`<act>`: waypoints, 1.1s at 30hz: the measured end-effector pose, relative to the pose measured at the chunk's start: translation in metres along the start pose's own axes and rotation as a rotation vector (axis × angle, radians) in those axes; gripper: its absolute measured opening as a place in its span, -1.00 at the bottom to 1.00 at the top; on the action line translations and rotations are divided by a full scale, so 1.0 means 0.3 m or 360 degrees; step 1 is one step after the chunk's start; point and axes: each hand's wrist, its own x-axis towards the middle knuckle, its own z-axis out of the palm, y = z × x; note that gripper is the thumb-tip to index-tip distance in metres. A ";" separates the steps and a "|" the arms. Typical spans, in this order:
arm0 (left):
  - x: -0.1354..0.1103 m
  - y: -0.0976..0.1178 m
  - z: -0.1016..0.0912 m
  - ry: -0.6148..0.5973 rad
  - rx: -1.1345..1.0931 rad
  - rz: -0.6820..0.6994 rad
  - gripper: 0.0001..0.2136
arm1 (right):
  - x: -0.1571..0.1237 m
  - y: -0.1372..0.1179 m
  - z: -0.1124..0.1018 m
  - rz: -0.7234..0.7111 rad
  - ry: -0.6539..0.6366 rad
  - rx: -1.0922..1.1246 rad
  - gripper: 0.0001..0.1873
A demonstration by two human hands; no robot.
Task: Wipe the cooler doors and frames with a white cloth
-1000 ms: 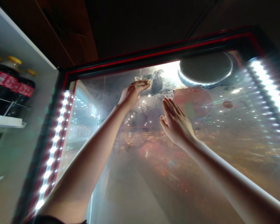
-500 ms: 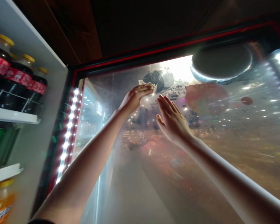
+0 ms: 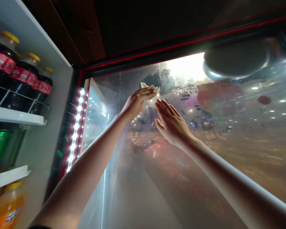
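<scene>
My left hand point(image 3: 138, 100) is raised to the upper part of a fogged glass door point(image 3: 138, 178), its fingers closed over a crumpled whitish cloth point(image 3: 145, 85) pressed toward the pane. Just right of it, my right hand point(image 3: 173, 122) is stretched out with the fingers straight and the thumb apart, holding nothing. Its fingertips reach toward the glass; whether they touch it I cannot tell. Smeared and streaky patches mark the misted surface above and beside both hands.
A black and red frame point(image 3: 143, 55) edges the door, with a strip of white lights point(image 3: 76, 127) at its left. Further left, a shelf point(image 3: 16, 114) holds cola bottles point(image 3: 22, 74); below are green cans point(image 3: 0, 148) and an orange drink bottle point(image 3: 8, 203).
The view has shifted slightly, so the shelves sit further right. My right hand appears a little closer to my left hand; the cloth stays in my left.
</scene>
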 end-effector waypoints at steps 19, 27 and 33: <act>-0.122 -0.022 -0.106 0.0056 0.0013 -0.0255 -0.49 | -0.010 -0.024 0.015 -0.0027 0.0067 0.0048 -0.18; 0.032 -0.122 -0.098 0.0217 0.0037 -0.0565 -0.53 | -0.010 -0.013 0.036 -0.0068 0.0158 0.0129 -0.12; -0.139 -0.006 -0.071 0.0036 0.0042 -0.0381 -0.44 | -0.016 0.013 0.028 -0.0047 0.0140 0.0108 -0.17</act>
